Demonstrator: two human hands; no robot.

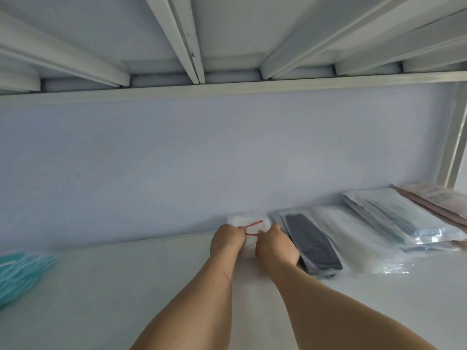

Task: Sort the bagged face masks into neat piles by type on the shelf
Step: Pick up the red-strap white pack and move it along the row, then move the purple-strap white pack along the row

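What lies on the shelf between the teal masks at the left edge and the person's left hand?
Nothing: in the head view, the white shelf is bare from the teal masks to the left hand, which grips the white bagged mask together with the right hand.

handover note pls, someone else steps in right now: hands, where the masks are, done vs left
Left hand and right hand: both grip the white bagged mask with red loops, held at the back wall of the shelf.
Right of it, in a row: black masks pile, clear-bagged white pile, light blue pile, pinkish pile at the far right.
Loose teal masks lie at the left edge, apart from the row.
Done: four piles laid.
Left: set down the white bag, probably sort the teal ones.
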